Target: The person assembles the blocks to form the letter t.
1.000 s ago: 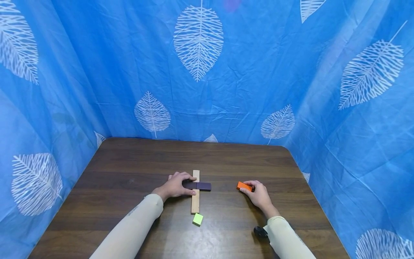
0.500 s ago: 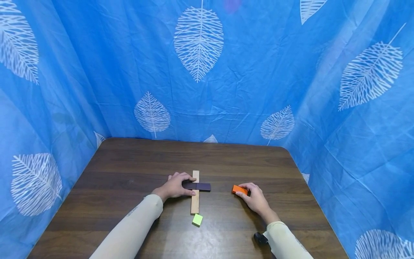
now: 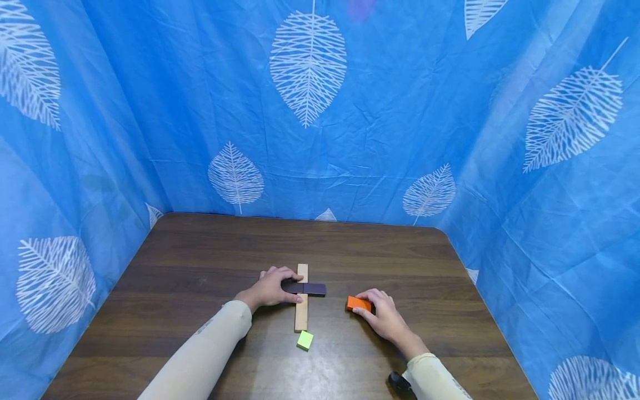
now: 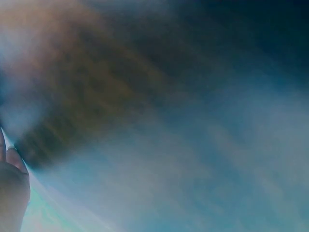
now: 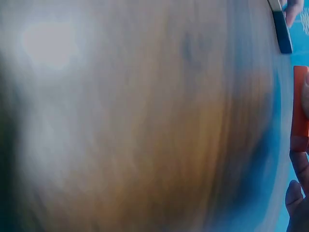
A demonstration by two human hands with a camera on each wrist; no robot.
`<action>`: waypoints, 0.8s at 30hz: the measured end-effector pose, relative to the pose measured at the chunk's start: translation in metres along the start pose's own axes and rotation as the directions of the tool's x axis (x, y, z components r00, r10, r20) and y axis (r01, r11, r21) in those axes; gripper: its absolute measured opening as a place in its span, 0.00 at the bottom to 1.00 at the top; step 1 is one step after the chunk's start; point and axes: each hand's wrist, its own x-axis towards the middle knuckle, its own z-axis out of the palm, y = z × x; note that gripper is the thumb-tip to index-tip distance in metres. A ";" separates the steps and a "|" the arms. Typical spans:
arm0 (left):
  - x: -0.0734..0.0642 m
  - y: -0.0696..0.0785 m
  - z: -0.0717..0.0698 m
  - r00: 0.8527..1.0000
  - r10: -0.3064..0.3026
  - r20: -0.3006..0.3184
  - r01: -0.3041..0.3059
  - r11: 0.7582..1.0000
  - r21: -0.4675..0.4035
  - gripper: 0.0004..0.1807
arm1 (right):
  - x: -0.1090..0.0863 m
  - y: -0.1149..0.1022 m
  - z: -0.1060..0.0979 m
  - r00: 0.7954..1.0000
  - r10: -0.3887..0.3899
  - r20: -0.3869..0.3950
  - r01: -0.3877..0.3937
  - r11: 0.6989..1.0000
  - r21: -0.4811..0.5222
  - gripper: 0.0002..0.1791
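Observation:
A pale wooden strip (image 3: pixel 301 316) lies lengthwise on the table, crossed by a dark purple block (image 3: pixel 315 289) with a seam near the strip. My left hand (image 3: pixel 270 286) curls thumb and fingers around the left part of that dark piece, fingertips at the strip. To the right, my right hand (image 3: pixel 387 318) grips an orange block (image 3: pixel 358 303) by its right end between thumb and fingers. In the right wrist view the orange block (image 5: pixel 300 108) shows at the edge, with the dark block's end (image 5: pixel 282 34) above. The left wrist view is mostly blurred; part of the left hand (image 4: pixel 14 193) shows.
A small lime-green block (image 3: pixel 305 340) lies by the near end of the strip. The brown wood-grain table (image 3: pixel 200 244) is enclosed by a blue curtain (image 3: pixel 370 139) with white leaves. A black object (image 3: pixel 398 382) sits at the right cuff.
My right hand has carried the orange block leftward and slightly nearer to me, closer to the dark block. The left hand, strip and green block have stayed in place.

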 end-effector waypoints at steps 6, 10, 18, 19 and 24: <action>0.001 -0.001 0.001 1.000 0.000 0.000 0.000 1.000 0.004 0.34 | -0.003 -0.012 0.008 0.994 -0.106 0.016 0.106 0.994 -0.008 0.14; 0.001 -0.001 0.001 1.000 -0.004 0.001 0.004 1.000 0.008 0.34 | -0.006 -0.019 0.014 0.988 -0.153 0.026 0.154 0.988 -0.021 0.14; 0.000 0.000 0.001 1.000 0.004 -0.004 -0.004 1.000 0.008 0.33 | -0.012 -0.033 0.024 0.981 -0.192 0.037 0.192 0.981 0.005 0.14; 0.000 0.000 0.001 1.000 0.006 -0.005 -0.006 1.000 0.007 0.33 | -0.013 -0.035 0.025 0.980 -0.197 0.038 0.197 0.980 0.004 0.14; 0.000 0.000 0.001 1.000 0.015 -0.006 -0.015 1.000 0.009 0.33 | -0.015 -0.043 0.028 0.974 -0.213 0.077 0.213 0.977 0.002 0.15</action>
